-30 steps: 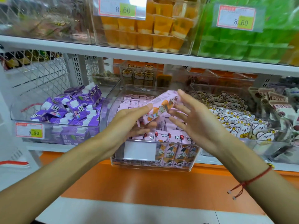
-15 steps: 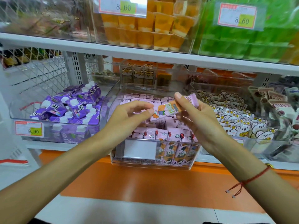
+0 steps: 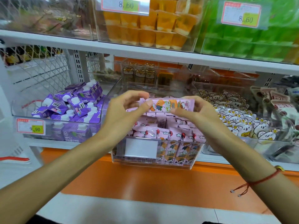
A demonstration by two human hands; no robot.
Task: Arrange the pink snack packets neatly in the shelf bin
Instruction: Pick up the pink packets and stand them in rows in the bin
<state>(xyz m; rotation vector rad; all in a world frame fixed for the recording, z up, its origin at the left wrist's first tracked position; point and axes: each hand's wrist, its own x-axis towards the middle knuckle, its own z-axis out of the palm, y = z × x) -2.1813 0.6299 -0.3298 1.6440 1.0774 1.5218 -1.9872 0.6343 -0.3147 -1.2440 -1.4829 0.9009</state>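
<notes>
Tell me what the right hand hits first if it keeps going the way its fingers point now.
The right hand points leftward along the pink packet it pinches, so it would probably meet the left hand gripping the other end. Depth between them is unclear.

White shelf boards are running across the upper half of the frame, carrying clear bins. At upper centre, orange jelly cups are sitting behind a price tag; at upper right, green cups are filling another bin. At middle left, purple cartons are lying heaped before a wire mesh panel. At middle right, bear-printed packs are piling up. An orange ledge is stretching across the lower frame, a pale floor showing beneath.
</notes>
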